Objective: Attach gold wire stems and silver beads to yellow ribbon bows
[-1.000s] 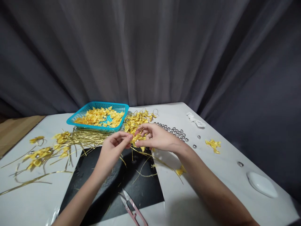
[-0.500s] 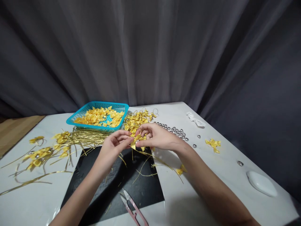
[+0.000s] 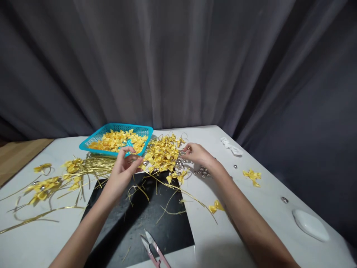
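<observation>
My left hand (image 3: 126,165) pinches a yellow ribbon bow with a shiny silver bead (image 3: 145,163) at its middle, over the back edge of the black mat (image 3: 164,208). To the right, my right hand (image 3: 193,153) has its curled fingertips in a pile of small silver beads (image 3: 203,172). Whether a bead is between those fingertips is hidden. A heap of yellow bows with gold wire ties (image 3: 163,152) lies between the two hands. Behind my left hand, a bundle of gold wire ties (image 3: 97,163) spreads across the white table.
A blue basket (image 3: 92,138) of yellow bows stands at the back left. Thread snips (image 3: 153,247) lie at the mat's front edge. More bows (image 3: 46,188) are at left, with a single bow (image 3: 252,176), a white cloth piece (image 3: 231,146) and a white oval case (image 3: 311,224) at right.
My hands have parted from working together on a bow. The left has drawn slightly left with the bow; the right has moved right to the bead pile.
</observation>
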Motion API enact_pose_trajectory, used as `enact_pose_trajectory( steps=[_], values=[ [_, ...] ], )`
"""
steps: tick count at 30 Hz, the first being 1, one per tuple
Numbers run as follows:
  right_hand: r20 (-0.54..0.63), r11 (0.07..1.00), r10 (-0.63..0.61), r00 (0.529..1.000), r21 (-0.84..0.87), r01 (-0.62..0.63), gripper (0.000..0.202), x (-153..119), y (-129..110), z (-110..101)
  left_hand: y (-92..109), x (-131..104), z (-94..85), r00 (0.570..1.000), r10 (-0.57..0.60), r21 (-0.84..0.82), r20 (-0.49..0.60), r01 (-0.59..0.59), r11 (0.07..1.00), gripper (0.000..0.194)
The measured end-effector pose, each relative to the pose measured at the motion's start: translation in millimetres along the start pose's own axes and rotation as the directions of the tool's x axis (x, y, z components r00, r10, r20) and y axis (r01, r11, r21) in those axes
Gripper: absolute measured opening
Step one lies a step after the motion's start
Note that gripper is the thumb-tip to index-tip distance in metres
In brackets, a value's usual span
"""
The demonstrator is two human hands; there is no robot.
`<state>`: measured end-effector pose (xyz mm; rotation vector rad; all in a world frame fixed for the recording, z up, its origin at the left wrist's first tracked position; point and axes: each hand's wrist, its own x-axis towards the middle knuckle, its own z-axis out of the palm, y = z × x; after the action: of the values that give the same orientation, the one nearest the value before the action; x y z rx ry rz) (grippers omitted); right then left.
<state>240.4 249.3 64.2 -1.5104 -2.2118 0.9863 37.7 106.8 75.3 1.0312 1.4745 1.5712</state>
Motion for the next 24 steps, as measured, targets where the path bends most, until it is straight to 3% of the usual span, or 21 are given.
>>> enact_pose_trajectory(
  steps=[5, 11, 17, 24],
  values=[
    [0.025, 0.994, -0.105, 0.994, -0.036, 0.106, 0.015, -2, -4, 4, 0, 4, -6.7, 0.999, -0.036, 0.074, 0.034, 0.033, 0.997, 0.023],
    [-0.09, 0.943, -0.309, 0.947, -0.156, 0.293, 0.026, -2, -26, 42, 0, 5, -9.5, 0.996, -0.082, 0.058, -0.025, 0.084, 0.995, 0.024],
    [-0.077, 0.934, -0.321, 0.944, -0.189, 0.302, 0.022, 23, -33, 64, 4, 2, -9.0, 0.993, -0.114, 0.04, 0.013, 0.114, 0.993, 0.024],
    [-0.133, 0.959, -0.285, 0.949, -0.048, 0.281, 0.018, 23, -32, 54, -2, 5, -13.3, 0.983, -0.174, -0.183, 0.064, 0.183, 0.966, 0.023]
  ],
)
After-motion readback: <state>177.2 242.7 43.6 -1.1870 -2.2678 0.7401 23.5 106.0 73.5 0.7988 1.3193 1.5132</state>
